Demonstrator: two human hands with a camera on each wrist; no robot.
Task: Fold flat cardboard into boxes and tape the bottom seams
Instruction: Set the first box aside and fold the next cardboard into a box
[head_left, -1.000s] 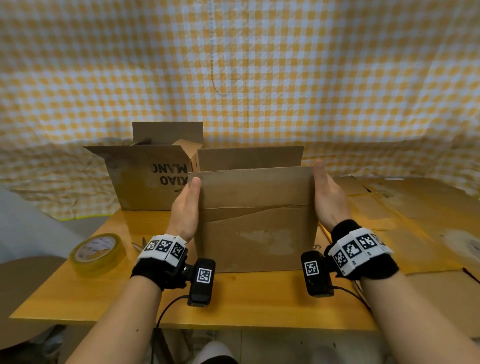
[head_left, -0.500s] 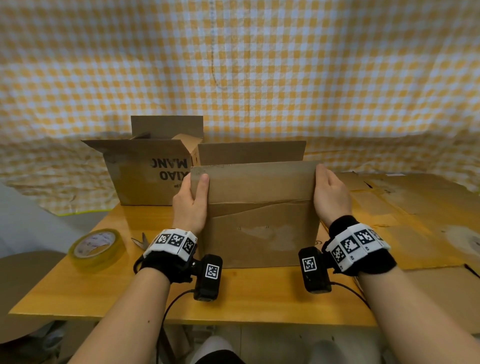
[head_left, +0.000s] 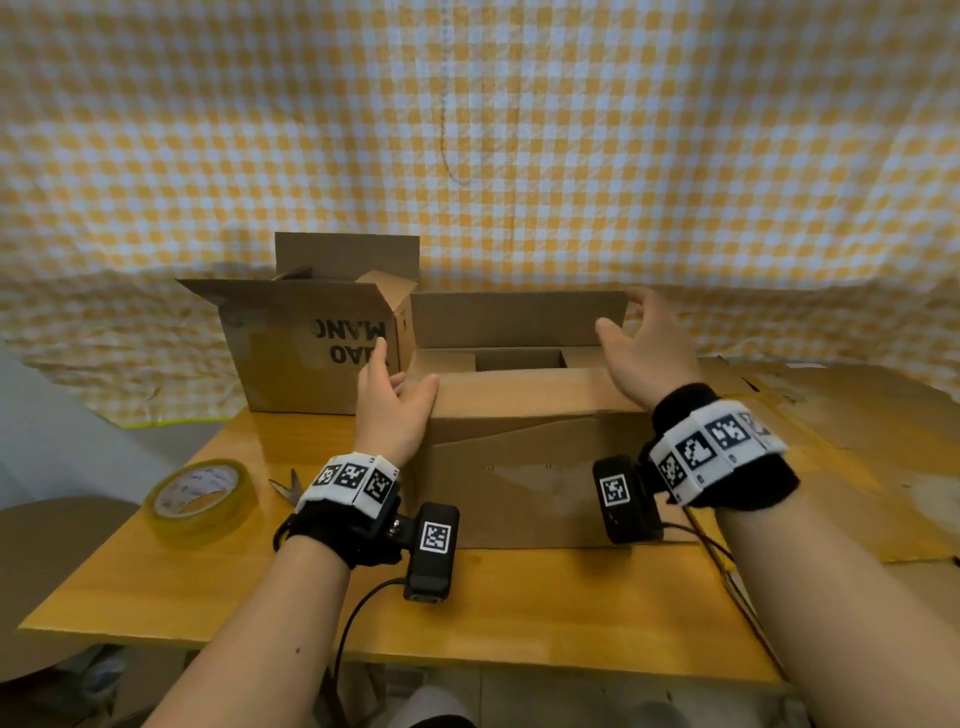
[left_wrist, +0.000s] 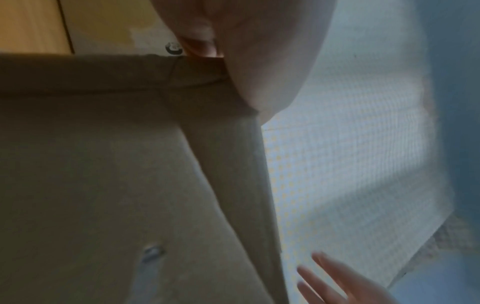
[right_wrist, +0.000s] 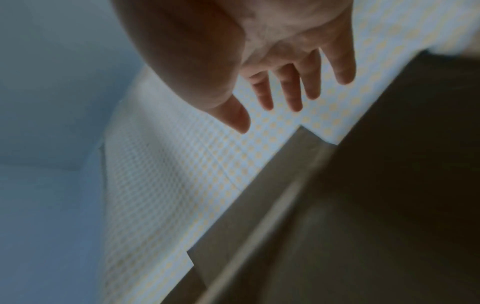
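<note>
A brown cardboard box stands on the wooden table in front of me. Its near flap lies folded over the top, and the far flap stands upright. My left hand rests on the box's near left corner, thumb on the folded flap, fingers along the left side. The left wrist view shows that hand against the box corner. My right hand hovers over the right end of the box, fingers spread and holding nothing. In the right wrist view the right hand is open above a flap.
A yellow tape roll lies at the table's left, with scissors beside it. A second open box with black print stands at the back left. Flat cardboard sheets cover the right side. Checked cloth hangs behind.
Both hands held the upright near flap by its side edges; that flap is now folded down over the top. My right hand has let go and risen toward the far flap.
</note>
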